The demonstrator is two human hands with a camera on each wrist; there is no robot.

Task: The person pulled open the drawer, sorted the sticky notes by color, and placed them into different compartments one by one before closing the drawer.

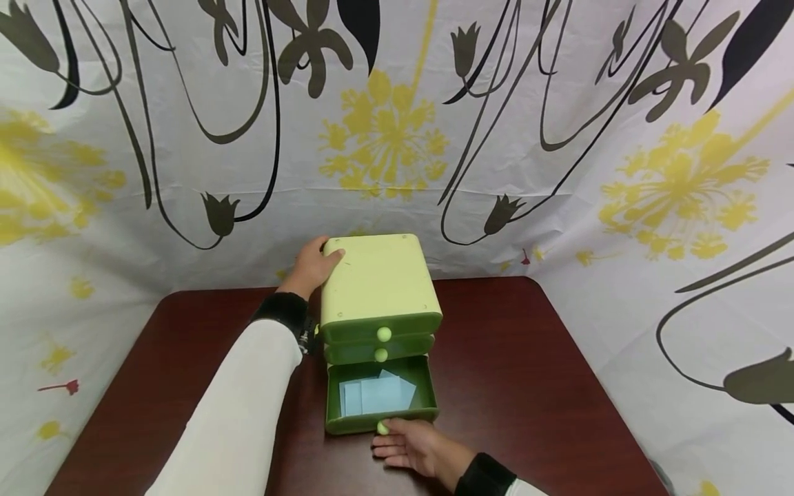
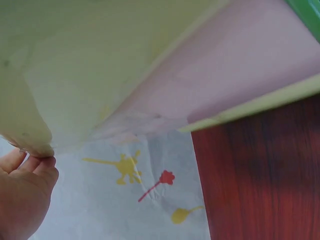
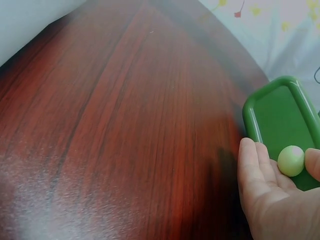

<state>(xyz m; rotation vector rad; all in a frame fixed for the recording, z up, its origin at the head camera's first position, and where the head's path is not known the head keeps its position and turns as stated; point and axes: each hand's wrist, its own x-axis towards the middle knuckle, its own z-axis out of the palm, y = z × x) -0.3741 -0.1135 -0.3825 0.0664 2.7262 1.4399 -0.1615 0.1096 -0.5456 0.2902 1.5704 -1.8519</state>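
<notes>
A small light-green drawer cabinet (image 1: pixel 378 275) stands on the table with its lowest drawer (image 1: pixel 428 386) pulled out. Pale blue paper pieces (image 1: pixel 381 396) lie inside that drawer. My left hand (image 1: pixel 310 265) grips the cabinet's far left top corner, thumb on the top; in the left wrist view its fingers (image 2: pixel 42 167) bend against the cabinet's edge. At the front, my right hand (image 1: pixel 418 444) pinches the drawer's round knob (image 3: pixel 291 161) between thumb and fingers. The middle drawer (image 1: pixel 353 351) sticks out slightly beneath the top drawer (image 1: pixel 347 329).
The dark red-brown wooden table (image 1: pixel 509 372) extends on both sides of the cabinet. A white cloth (image 1: pixel 391 213) printed with flowers hangs behind and beside the table.
</notes>
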